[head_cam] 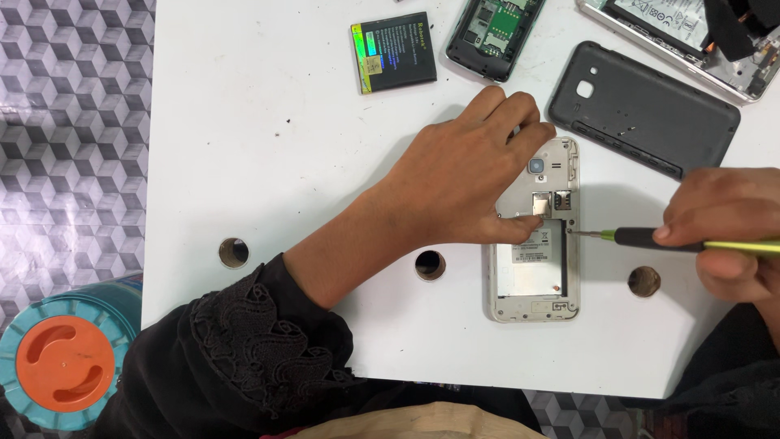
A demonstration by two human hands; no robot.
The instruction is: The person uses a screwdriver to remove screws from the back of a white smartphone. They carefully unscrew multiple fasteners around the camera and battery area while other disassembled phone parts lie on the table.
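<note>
A white phone lies face down on the white table with its back cover off and its battery bay bare. My left hand presses on the phone's upper left part, thumb lying across the bay. My right hand grips a screwdriver with a black and yellow-green handle. Its tip touches the right edge of the phone's frame.
A dark grey back cover lies at the upper right of the phone. A black battery and a second opened phone sit at the back, a larger opened device at the far right. Round holes pierce the table. A blue-orange container stands on the floor left.
</note>
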